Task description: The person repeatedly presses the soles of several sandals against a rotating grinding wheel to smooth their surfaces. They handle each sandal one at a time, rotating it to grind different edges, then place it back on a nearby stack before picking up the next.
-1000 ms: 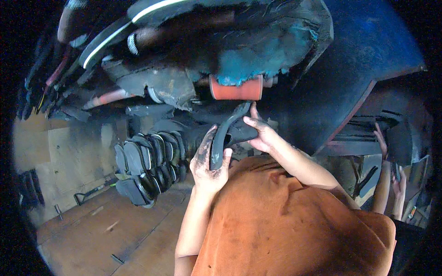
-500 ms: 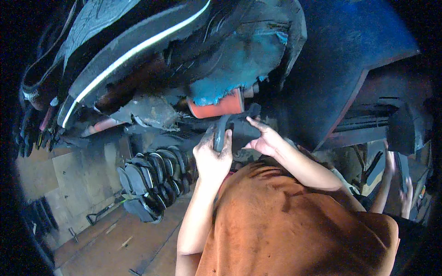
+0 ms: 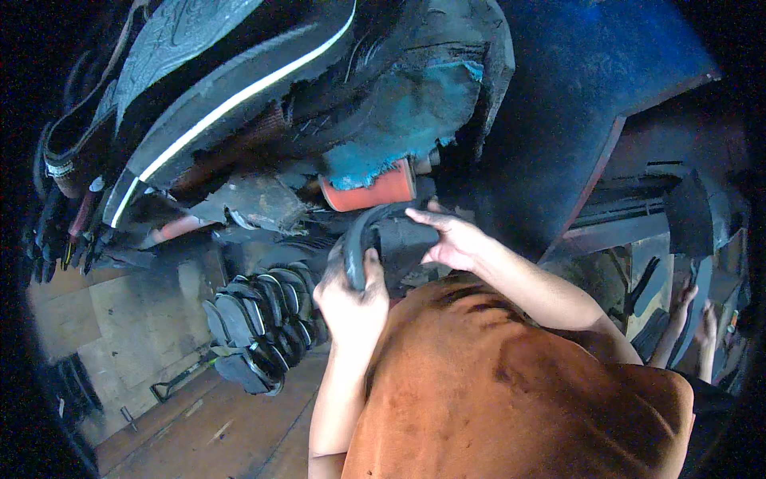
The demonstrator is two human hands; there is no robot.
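Observation:
My left hand (image 3: pixel 351 295) is closed around the lower end of a curved black sole-shaped piece (image 3: pixel 358 243). My right hand (image 3: pixel 451 239) grips the upper end of the same piece with fingertips and thumb, part of its fingers hidden behind it. The piece arches from lower left up to the right, just below an orange cylindrical roller (image 3: pixel 365 191). Torn dark covering with a frayed turquoise patch (image 3: pixel 399 120) hangs over the roller. Above at left is a long dark strip with a white stripe (image 3: pixel 239 96).
Bundled dark soles (image 3: pixel 255 319) hang at lower left above a brown floor (image 3: pixel 207 439). A large dark blue panel (image 3: pixel 582 72) fills the upper right. Another person's hands (image 3: pixel 686 303) hold a long flat strip at far right, behind the edge of my orange shirt (image 3: pixel 511 399).
The black piece has swung leftward and lower, now arched more sharply. My left hand moved left with it. The other person's hands at far right have shifted lower.

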